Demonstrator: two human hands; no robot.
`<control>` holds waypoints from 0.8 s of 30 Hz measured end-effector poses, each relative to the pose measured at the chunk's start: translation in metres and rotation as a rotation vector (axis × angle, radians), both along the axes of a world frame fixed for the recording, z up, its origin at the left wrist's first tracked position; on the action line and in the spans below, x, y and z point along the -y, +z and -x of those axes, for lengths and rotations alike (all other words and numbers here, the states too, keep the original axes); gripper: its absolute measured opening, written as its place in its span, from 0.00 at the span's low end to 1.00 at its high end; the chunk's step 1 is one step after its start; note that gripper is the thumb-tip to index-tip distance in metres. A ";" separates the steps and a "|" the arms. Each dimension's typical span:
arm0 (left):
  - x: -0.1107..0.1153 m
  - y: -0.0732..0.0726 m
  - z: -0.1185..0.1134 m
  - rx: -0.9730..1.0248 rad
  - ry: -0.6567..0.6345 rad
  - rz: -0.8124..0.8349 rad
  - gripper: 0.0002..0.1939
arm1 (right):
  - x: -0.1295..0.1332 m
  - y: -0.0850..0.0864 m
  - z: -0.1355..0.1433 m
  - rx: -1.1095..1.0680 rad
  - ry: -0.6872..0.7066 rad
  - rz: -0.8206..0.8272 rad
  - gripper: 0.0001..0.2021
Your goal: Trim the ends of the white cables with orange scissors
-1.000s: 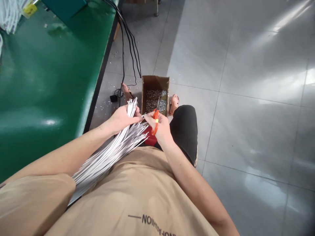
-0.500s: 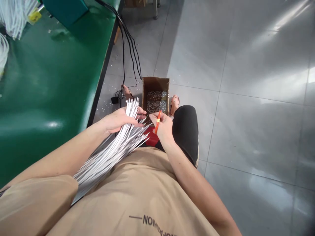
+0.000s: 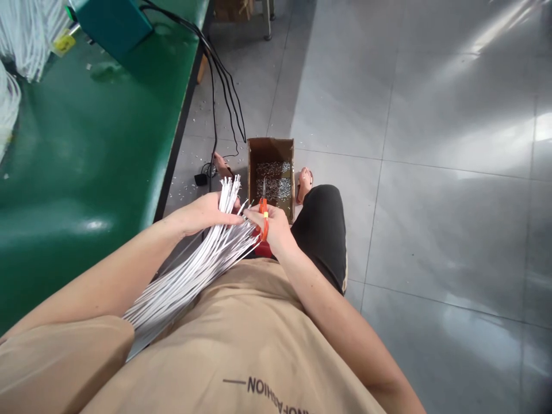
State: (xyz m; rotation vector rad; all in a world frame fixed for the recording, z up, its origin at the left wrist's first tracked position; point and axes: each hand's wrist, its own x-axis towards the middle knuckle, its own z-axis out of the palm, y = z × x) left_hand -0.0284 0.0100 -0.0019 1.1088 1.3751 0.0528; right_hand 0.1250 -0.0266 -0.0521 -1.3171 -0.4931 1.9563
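Observation:
A thick bundle of thin white wires [image 3: 194, 270] lies along my left forearm and across my front, its ends fanning out ahead. Part of it passes between the thumb and fingers of my left hand [image 3: 207, 214], which is closed around those wires near their tips. My right hand [image 3: 276, 230] holds orange-handled snips [image 3: 264, 218] with a narrow metal tip pointing forward. Its thumb and forefinger meet at loose wire ends beside the left thumb. Whether a wire is pinched there is too small to tell.
Below my hands, an open cardboard box [image 3: 271, 150] between my feet holds small silvery clippings. A green worktable [image 3: 86, 161] at left carries more white wire bundles [image 3: 30, 40] and a teal box [image 3: 110, 26]. Black cables [image 3: 224, 75] hang off its edge to the floor.
My right hand has moved left, up to the wire ends by my left thumb. The snips have turned more upright, and their metal tip now shows. The left hand's fingers have closed in more.

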 end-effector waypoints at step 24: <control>0.020 0.010 -0.010 0.086 0.249 -0.155 0.21 | 0.015 0.001 -0.021 0.954 0.621 -0.579 0.14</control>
